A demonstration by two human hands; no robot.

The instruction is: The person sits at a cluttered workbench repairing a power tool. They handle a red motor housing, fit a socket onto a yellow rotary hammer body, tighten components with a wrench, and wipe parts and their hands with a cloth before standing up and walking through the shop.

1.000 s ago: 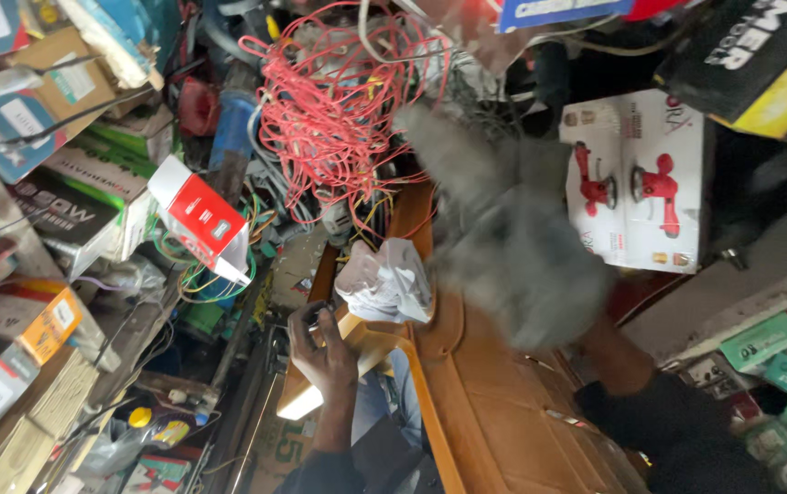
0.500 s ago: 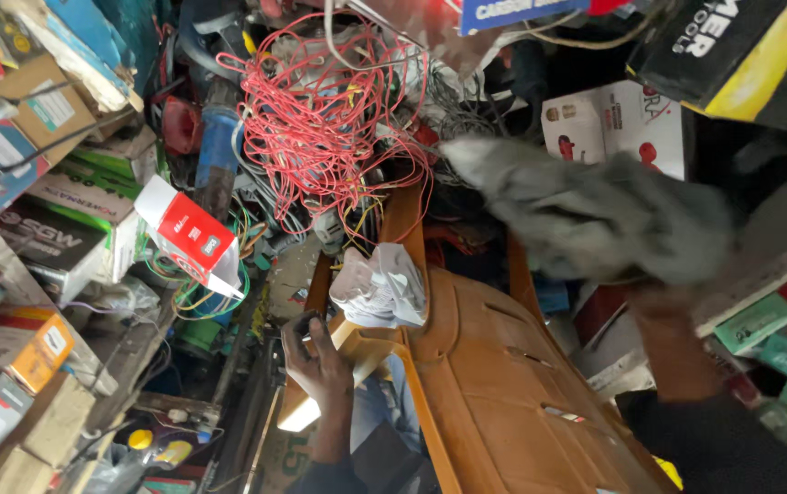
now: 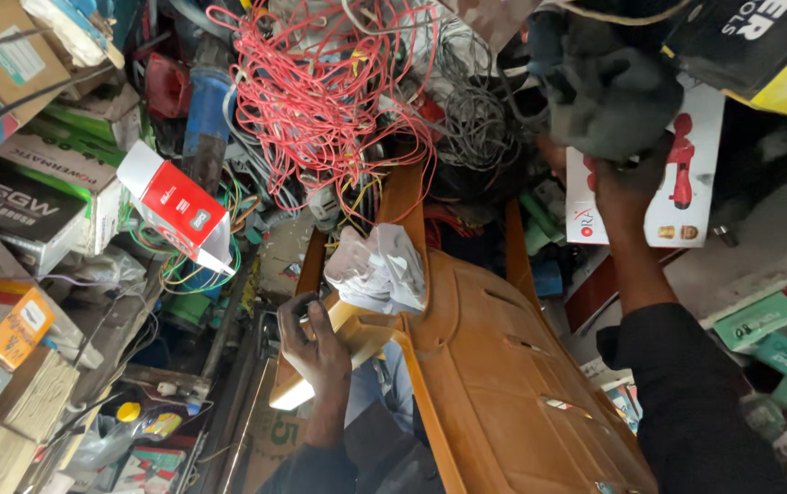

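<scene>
Your left hand (image 3: 313, 340) at lower centre is clamped on the orange plastic chair (image 3: 494, 366), steadying it. Your right hand (image 3: 627, 178), upper right, grips a dark grey cloth (image 3: 618, 91), lifted over the tangled red wires (image 3: 320, 91).

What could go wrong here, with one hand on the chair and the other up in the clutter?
1. The right hand lifts a dark cloth beside the hanging red wires; it may snag them.
2. The crumpled paper sits loose on the orange chair; a jolt from the left hand might drop it.
3. The red and white box looks tilted and could fall.
</scene>
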